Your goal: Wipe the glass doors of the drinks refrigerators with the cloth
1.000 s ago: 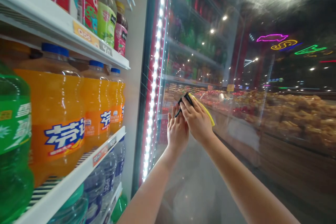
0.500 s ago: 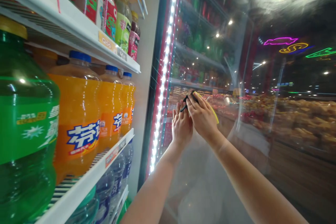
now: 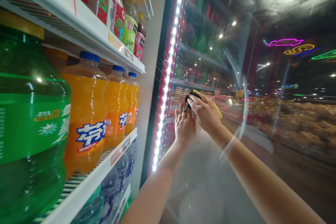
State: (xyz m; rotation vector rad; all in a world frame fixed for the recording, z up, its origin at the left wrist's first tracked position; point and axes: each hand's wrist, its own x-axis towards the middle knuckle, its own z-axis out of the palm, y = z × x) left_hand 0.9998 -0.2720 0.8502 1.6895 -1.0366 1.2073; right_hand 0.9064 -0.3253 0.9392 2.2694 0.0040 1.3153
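My right hand [image 3: 208, 112] is wrapped over a black and yellow tool [image 3: 193, 95], whose yellow edge shows along the far side of the hand. The tool lies against the glass door [image 3: 199, 182], which has curved wet-looking streaks right of my hands. Just left of it, my left hand [image 3: 184, 126] has its fingers extended against the glass, the tips beside the black part of the tool. The tool's underside is hidden by the right hand.
Shelves [image 3: 99, 171] on the left carry a large green bottle [image 3: 31, 119], orange bottles [image 3: 86, 112] and smaller drinks above. A lit LED strip [image 3: 168, 73] runs along the door's edge. Neon shapes and piled goods appear through the glass.
The view has shifted a little, so the shelves sit further right. The right hand's grip on the tool has turned slightly, and the tool's black part shows more.
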